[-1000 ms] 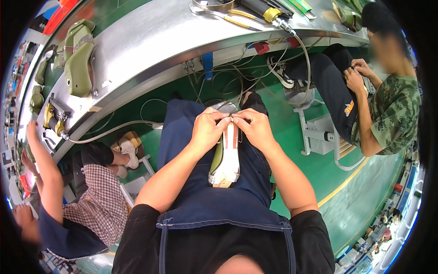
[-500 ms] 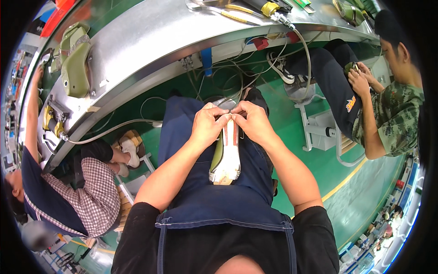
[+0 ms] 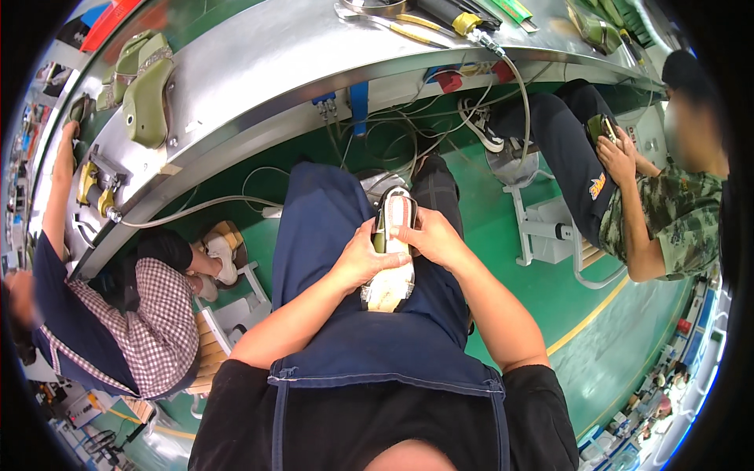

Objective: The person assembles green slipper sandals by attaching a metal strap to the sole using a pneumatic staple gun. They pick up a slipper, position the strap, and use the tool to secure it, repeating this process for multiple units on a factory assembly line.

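Across my lap lies a green shoe last point(image 3: 390, 289), sole side up, with pale lining and a reddish strip on its sole and a dark edge round the toe. My left hand point(image 3: 364, 257) is wrapped round its left side, the thumb laid across the sole. From the right my right hand point(image 3: 434, 235) grips it, thumb pressed on the sole near the middle. The fingers of both hands are partly hidden by the last. The toe end points away from me and the heel end rests against my blue apron point(image 3: 385, 353).
A curved metal bench point(image 3: 259, 63) runs ahead, bearing green shoe lasts point(image 3: 147, 102), pincers point(image 3: 416, 28) and yellow-black air tools point(image 3: 96, 192). Hoses point(image 3: 188, 213) hang below it. One co-worker point(image 3: 118, 330) sits at left; another point(image 3: 656, 204) at right handles a green piece.
Both hands have moved from the toe tip back toward me, onto the sides and sole of the last. The toe is now uncovered. The view has shifted slightly.
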`<state>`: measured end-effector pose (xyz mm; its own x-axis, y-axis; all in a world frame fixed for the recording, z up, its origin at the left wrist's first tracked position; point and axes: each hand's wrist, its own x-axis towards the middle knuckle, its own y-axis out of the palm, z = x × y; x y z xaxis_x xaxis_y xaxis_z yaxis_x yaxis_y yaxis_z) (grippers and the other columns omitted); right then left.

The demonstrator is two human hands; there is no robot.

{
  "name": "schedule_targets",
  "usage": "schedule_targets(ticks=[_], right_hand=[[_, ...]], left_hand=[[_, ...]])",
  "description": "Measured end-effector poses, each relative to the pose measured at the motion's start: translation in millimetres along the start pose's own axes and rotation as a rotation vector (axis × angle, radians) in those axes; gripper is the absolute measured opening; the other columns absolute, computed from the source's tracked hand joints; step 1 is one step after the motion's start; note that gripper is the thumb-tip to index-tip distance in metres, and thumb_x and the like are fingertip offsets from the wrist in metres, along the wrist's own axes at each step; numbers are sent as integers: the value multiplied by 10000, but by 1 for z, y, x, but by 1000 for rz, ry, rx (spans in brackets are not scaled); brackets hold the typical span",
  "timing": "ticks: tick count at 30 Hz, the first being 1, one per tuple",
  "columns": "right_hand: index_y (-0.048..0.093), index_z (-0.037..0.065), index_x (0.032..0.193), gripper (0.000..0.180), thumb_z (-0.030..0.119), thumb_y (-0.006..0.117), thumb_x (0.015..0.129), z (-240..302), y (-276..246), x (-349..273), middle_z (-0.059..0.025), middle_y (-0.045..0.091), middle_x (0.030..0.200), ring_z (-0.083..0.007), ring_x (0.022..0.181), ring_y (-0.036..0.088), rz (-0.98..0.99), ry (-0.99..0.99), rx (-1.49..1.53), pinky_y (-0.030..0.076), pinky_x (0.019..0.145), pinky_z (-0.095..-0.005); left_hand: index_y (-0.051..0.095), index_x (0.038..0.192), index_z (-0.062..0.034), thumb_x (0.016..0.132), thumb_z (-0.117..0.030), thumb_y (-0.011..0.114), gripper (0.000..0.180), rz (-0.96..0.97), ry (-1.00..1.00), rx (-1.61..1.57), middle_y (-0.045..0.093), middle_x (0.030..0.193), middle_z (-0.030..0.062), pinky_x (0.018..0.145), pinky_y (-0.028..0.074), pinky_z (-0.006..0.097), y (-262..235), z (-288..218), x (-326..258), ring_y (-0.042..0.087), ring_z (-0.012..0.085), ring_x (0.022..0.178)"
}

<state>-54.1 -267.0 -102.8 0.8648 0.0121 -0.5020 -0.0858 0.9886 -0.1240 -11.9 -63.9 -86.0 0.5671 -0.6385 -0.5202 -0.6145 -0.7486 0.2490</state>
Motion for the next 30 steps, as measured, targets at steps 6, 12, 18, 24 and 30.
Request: schedule_targets(ticks=[6,12,18,24,30], right_hand=[[689,-75,1250,567,382,812,938,6,7,-8,-237,744,1138,-303,1012,760,235,290,359,652,796,-419],[637,-74,1332,618,405,767,964,2,10,-8,-218,736,1184,-310,1022,763,336,377,367,654,828,-438],[685,-72,1246,494,325,751,960,-19,18,-7,-181,755,1106,-259,941,765,262,303,296,641,779,-398],[749,-62,1135,525,437,733,971,9,5,-9,-210,769,977,-276,853,766,291,356,11,614,735,-385],[685,2,1065,257,218,738,938,145,-58,41,-226,704,1025,-408,950,693,-469,-674,-790,556,800,-486]], left_hand=[[497,1385,65,762,-186,932,800,51,-49,-171,686,1192,160,943,584,364,1,2,-11,704,223,1062],[605,1278,73,792,-126,891,598,4,-78,-251,741,1048,147,861,620,360,4,-1,-18,747,225,941],[408,1278,146,789,-200,943,803,-95,-158,-124,675,1106,227,830,630,373,1,19,-11,737,267,973],[362,1257,122,780,-252,963,853,-74,-144,-141,640,1123,238,832,629,371,-6,28,-7,728,271,986],[358,1263,113,773,-261,966,865,-81,-174,-128,640,1133,236,873,612,384,-9,26,-7,718,280,1024]])
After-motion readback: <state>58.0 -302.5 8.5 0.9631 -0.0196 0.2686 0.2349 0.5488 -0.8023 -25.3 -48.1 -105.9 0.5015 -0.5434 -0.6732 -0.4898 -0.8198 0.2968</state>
